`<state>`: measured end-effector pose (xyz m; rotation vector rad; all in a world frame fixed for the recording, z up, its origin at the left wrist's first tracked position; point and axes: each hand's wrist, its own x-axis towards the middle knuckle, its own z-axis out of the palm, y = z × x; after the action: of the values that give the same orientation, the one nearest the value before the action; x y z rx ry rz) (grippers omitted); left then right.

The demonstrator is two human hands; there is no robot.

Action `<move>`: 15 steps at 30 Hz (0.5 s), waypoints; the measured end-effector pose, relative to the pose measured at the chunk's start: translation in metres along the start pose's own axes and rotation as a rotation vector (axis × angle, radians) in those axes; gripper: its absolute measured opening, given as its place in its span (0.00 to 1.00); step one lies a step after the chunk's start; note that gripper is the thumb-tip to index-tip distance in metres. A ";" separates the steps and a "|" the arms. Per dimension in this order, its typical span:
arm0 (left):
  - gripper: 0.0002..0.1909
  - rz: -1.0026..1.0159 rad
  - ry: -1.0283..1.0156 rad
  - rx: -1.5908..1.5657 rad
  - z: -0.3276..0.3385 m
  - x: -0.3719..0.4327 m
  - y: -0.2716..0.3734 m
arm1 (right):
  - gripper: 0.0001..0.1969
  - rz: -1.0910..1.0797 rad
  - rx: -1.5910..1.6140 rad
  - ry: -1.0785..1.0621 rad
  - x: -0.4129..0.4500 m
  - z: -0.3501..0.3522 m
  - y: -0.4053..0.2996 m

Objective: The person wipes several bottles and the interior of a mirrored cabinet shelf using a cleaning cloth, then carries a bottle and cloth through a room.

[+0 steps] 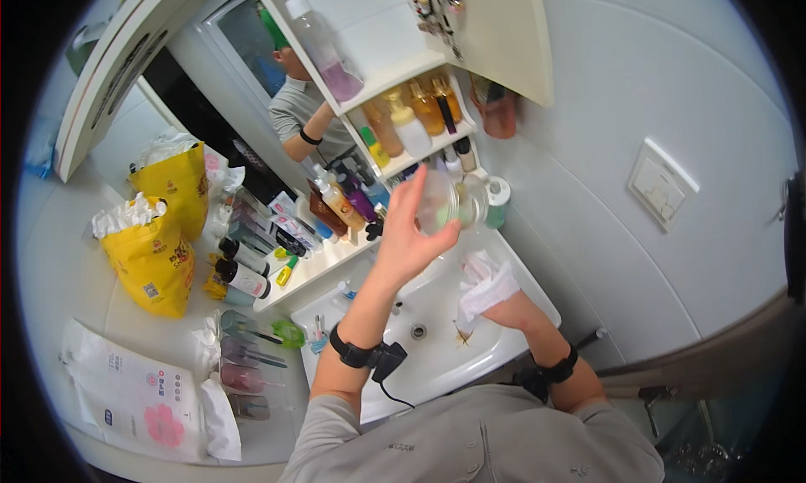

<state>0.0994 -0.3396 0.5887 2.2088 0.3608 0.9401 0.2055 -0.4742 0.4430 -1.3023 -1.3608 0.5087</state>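
Note:
My left hand grips a clear, wide-mouthed jar between thumb and fingers, tilted above the washbasin. What is inside the jar I cannot tell. My right hand holds a crumpled white cloth or tissue low over the right side of the basin, below the jar. The cloth covers most of the fingers. A small brown mark or scrap shows on the basin just under it. The metal drain lies to the left of the right hand.
A shelf crowded with tubes and bottles runs behind the basin. Above it, an open cabinet door juts out beside shelved bottles. A green-labelled bottle stands at the basin's back corner. Toothbrush cups and a tissue pack hang on the left wall.

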 end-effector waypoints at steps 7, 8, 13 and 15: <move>0.37 0.409 0.281 0.532 -0.050 0.105 0.052 | 0.35 0.027 0.017 -0.040 -0.006 -0.006 -0.008; 0.35 0.409 0.302 0.607 -0.054 0.120 0.057 | 0.35 0.012 -0.042 -0.047 -0.007 -0.008 -0.009; 0.32 0.477 0.413 0.869 -0.056 0.179 0.051 | 0.34 0.044 0.017 -0.057 -0.019 -0.013 -0.004; 0.30 0.439 0.350 1.045 -0.052 0.196 0.044 | 0.34 0.064 0.005 -0.065 -0.024 -0.018 -0.004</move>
<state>0.1980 -0.2488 0.7472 3.1374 0.6487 1.6465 0.2141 -0.5033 0.4412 -1.3389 -1.3743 0.6024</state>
